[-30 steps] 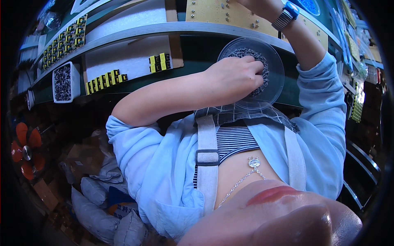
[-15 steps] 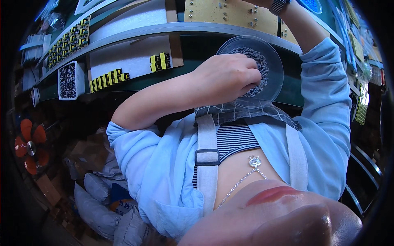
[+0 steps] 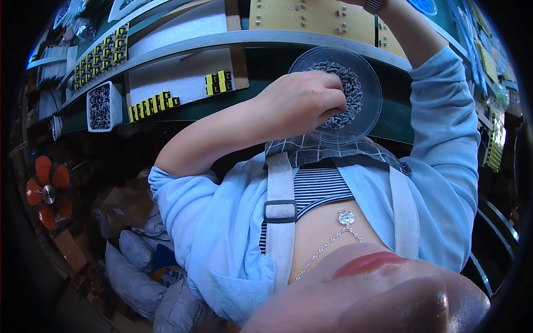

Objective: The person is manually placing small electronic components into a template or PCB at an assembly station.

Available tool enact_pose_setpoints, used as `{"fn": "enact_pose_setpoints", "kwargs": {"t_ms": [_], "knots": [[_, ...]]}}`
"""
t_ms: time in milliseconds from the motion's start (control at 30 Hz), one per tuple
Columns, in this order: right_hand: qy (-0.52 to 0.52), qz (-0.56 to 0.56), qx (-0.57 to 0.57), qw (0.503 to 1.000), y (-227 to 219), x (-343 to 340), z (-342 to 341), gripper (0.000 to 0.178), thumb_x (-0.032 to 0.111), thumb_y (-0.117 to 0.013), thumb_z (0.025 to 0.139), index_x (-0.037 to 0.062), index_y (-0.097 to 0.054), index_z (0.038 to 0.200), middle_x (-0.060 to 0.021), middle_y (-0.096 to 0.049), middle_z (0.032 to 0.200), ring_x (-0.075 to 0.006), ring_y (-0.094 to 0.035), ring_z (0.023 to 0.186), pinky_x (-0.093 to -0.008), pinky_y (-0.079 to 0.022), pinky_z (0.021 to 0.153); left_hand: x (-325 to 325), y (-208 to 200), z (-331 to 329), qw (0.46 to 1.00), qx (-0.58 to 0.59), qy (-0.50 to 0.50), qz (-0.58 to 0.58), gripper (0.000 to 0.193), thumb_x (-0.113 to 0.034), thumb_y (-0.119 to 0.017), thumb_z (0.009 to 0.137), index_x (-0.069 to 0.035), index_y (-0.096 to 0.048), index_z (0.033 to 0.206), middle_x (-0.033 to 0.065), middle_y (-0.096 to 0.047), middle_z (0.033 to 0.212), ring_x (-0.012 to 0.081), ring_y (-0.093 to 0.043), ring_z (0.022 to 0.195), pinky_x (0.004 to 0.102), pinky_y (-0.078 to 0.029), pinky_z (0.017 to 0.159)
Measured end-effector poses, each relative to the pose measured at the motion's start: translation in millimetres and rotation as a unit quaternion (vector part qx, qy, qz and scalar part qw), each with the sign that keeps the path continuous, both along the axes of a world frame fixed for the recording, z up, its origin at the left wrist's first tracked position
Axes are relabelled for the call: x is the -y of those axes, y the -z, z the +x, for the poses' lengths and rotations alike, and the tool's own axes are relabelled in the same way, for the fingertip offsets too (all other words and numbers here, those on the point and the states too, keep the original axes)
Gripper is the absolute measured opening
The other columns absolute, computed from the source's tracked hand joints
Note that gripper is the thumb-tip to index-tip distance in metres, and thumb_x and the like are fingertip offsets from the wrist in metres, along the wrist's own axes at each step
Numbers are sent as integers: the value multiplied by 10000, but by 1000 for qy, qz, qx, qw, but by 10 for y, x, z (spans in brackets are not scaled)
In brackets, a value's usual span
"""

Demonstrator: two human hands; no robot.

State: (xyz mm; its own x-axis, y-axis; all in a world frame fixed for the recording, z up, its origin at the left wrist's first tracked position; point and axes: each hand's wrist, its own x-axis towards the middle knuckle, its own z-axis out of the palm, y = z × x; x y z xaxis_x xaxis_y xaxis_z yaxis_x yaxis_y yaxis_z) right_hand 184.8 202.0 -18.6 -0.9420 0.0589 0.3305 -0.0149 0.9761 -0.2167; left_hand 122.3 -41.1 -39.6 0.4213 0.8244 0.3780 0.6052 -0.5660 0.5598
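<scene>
My left hand (image 3: 297, 105) reaches over a clear round plastic bowl (image 3: 373, 108) holding many small grey cylindrical parts (image 3: 351, 83). Its thumb and fingers are pinched together at the heap; whatever lies between them is too small or hidden to make out. At the upper edge, my right hand (image 3: 360, 1) is almost wholly cut off, and its fingers do not show. A dark banded watch (image 3: 375, 4) is on that wrist. Below the right hand lies a yellowish board (image 3: 277, 16) with small metal parts standing in it.
A metal rail (image 3: 266, 38) runs between the board and the bowl. To the left are yellow-and-black components (image 3: 152, 105) on a white sheet (image 3: 166, 77), and a white tub (image 3: 116, 105) of small metal pieces. An orange-bladed fan (image 3: 49, 194) and sacks (image 3: 130, 277) are lower left.
My left hand has drawn slightly left over the bowl, uncovering a little more of the grey parts. The view has shifted a little. My right hand stays at the upper edge.
</scene>
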Motion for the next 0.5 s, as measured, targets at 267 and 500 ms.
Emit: {"fn": "enact_pose_setpoints", "kwargs": {"t_ms": [267, 500], "knots": [[-330, -262, -122, 899, -518, 992, 672, 368, 398, -743, 856, 42, -653, 837, -68, -568, 777, -179, -540, 616, -246, -410, 497, 58, -7, -13, 988, -13, -16, -155, 134, -39, -671, 857, -54, -686, 989, 97, -660, 1069, 245, -663, 938, 325, -546, 771], [-404, -337, -72, 847, -942, 1189, 796, 466, 484, -765, 821, 82, -582, 669, -36, -526, 687, -157, -422, 470, -286, -292, 427, -47, -10, -46, 997, 52, -12, -49, 126, -68, -671, 856, -39, -667, 979, 109, -654, 886, 262, -667, 832, 346, -543, 687]]}}
